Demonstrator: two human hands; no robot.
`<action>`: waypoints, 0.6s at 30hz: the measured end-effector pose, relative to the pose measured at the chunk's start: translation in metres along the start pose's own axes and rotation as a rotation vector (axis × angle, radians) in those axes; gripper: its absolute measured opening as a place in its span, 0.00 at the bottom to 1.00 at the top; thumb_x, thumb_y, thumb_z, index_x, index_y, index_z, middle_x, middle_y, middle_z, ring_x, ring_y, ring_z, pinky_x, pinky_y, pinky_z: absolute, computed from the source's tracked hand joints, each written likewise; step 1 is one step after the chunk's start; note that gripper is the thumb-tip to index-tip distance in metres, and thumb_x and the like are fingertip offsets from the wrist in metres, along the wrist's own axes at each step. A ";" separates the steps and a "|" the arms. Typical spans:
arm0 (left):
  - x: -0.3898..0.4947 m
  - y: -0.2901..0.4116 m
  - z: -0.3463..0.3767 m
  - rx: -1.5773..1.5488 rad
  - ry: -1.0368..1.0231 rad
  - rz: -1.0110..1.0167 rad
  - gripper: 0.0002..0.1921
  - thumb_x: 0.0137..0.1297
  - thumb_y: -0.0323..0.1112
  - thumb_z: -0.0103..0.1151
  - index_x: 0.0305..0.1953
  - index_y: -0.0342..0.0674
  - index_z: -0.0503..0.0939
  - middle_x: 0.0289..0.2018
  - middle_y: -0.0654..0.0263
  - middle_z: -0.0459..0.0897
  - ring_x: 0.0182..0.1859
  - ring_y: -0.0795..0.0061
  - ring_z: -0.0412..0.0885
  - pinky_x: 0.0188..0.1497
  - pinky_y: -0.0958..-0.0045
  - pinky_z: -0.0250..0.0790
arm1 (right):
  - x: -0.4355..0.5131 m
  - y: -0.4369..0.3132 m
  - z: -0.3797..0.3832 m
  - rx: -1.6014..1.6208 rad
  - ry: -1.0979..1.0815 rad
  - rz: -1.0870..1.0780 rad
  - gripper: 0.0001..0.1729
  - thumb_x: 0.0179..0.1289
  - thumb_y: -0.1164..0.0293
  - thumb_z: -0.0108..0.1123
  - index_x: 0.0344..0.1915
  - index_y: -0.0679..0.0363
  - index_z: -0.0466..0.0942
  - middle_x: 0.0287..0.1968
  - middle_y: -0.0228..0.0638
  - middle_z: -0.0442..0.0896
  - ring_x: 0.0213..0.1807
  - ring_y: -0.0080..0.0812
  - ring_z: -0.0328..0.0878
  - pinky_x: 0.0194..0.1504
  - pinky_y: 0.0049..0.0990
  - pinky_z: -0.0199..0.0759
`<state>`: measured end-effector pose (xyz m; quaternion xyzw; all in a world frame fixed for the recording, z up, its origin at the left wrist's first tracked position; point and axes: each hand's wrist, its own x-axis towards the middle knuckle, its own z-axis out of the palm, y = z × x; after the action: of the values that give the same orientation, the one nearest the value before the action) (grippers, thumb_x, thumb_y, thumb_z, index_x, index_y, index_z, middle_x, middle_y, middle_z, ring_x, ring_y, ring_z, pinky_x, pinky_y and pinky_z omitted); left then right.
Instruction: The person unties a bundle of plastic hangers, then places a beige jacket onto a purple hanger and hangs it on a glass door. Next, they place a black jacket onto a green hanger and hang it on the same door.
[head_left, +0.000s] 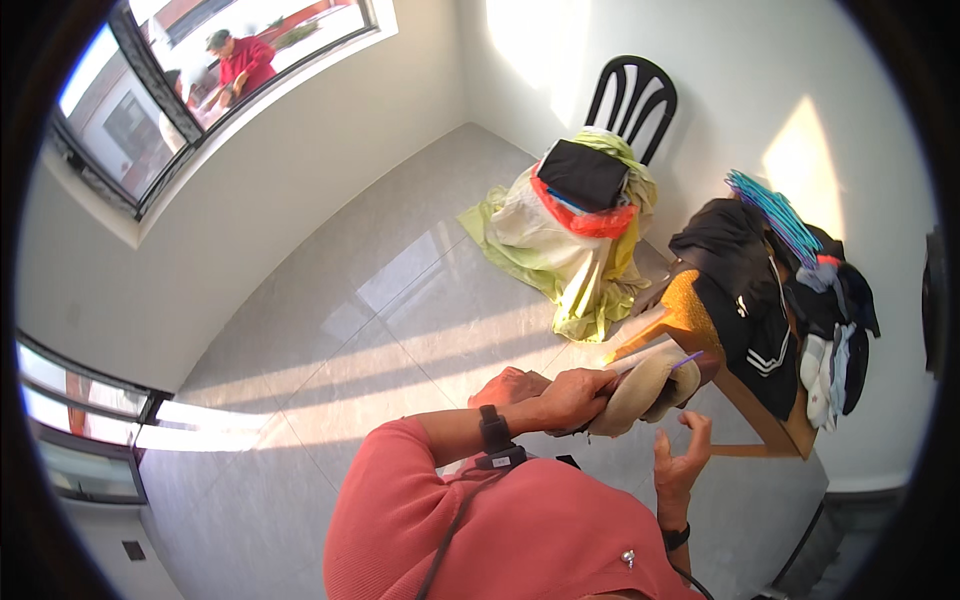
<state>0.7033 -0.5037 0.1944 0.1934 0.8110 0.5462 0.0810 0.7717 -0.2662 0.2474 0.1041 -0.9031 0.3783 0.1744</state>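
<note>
My left hand (576, 399) is closed on a bundle with a thick beige fuzzy band (636, 394), held in front of my chest. Brown and reddish parts show under the band, but what the whole item is I cannot tell. A thin purple rod (688, 359), like part of a hanger, sticks out at the band's right side. My right hand (684, 454) is raised just below and right of the bundle, thumb and fingers apart, holding nothing.
Dark clothes (739, 300), socks (820, 375) and turquoise hangers (776, 214) lie on a wooden-framed seat at the right. Folded garments (583, 176) top a cloth-draped chair (632, 101) by the wall. Two people (244, 64) are outside the window.
</note>
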 end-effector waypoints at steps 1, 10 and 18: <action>0.000 -0.002 -0.001 -0.023 0.051 0.022 0.10 0.63 0.28 0.59 0.45 0.41 0.81 0.35 0.54 0.86 0.38 0.50 0.85 0.42 0.58 0.77 | 0.007 -0.001 0.006 0.056 -0.158 0.080 0.27 0.60 0.71 0.69 0.58 0.69 0.75 0.50 0.45 0.81 0.52 0.42 0.78 0.59 0.41 0.73; -0.036 -0.028 -0.037 -0.191 0.309 -0.068 0.10 0.58 0.27 0.59 0.43 0.36 0.76 0.34 0.52 0.84 0.38 0.52 0.83 0.41 0.55 0.72 | 0.037 -0.013 0.101 0.734 -0.524 0.267 0.17 0.67 0.72 0.62 0.53 0.70 0.80 0.47 0.34 0.85 0.47 0.25 0.79 0.54 0.28 0.74; -0.130 0.008 -0.117 -0.317 0.277 -0.118 0.17 0.56 0.30 0.56 0.48 0.34 0.78 0.34 0.51 0.83 0.39 0.55 0.83 0.42 0.56 0.73 | 0.049 -0.043 0.135 0.662 -0.852 0.134 0.16 0.67 0.72 0.61 0.51 0.69 0.78 0.40 0.33 0.83 0.44 0.27 0.81 0.45 0.28 0.75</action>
<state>0.7832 -0.6531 0.2371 0.0535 0.7282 0.6826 0.0301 0.7081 -0.3956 0.2060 0.2397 -0.7311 0.5771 -0.2738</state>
